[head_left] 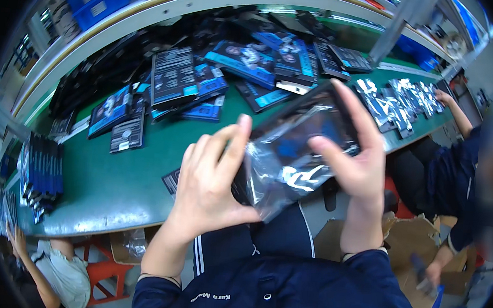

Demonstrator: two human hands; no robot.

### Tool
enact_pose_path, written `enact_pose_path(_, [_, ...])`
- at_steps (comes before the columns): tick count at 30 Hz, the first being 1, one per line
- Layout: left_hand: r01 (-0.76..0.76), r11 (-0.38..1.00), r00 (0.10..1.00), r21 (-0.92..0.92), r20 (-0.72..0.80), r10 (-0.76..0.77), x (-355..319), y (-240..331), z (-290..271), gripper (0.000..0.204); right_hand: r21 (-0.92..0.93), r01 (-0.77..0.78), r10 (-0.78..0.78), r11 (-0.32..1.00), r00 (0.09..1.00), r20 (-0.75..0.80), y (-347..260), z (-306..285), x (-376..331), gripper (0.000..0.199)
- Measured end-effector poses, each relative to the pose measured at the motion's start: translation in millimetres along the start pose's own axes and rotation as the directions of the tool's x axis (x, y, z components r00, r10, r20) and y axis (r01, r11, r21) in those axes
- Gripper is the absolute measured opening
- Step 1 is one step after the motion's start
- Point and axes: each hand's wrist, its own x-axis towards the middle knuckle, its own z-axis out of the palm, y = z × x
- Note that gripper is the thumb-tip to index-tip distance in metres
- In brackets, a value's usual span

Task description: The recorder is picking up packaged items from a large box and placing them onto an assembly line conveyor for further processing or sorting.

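Observation:
In front of my body, above the bench edge, a flat dark box in a shiny clear plastic bag [299,149] is tilted between my hands. My right hand [356,154] grips its right side, the thumb pressed on the bagged face and the fingers along the far edge. At the left end, my left hand [210,177] holds the bag, with its fingers up along the side and its thumb at the lower corner. Part of another dark printed box [171,180] shows on the bench behind my left hand.
Dark and blue boxes [174,79] lie heaped across the green bench [116,196]. A stack of boxes [43,167] stands at left. Shiny bagged packs [398,105] spread at right, where a co-worker's hand [445,98] reaches. Another person's hand [17,240] is at far left.

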Motion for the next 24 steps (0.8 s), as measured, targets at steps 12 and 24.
enact_pose_path(12, [0.127,0.870,0.798,-0.476,-0.471,-0.375,-20,8,59,0.094,0.315,-0.074,-0.020,0.946,0.958,0.287,12,47,4,0.034])
enact_pose_path(24, [0.034,0.499,0.765,-0.866,-0.299,-0.570,2,3,24,0.027,0.629,0.057,0.069,0.775,0.982,-0.173,18,103,-13,0.024])
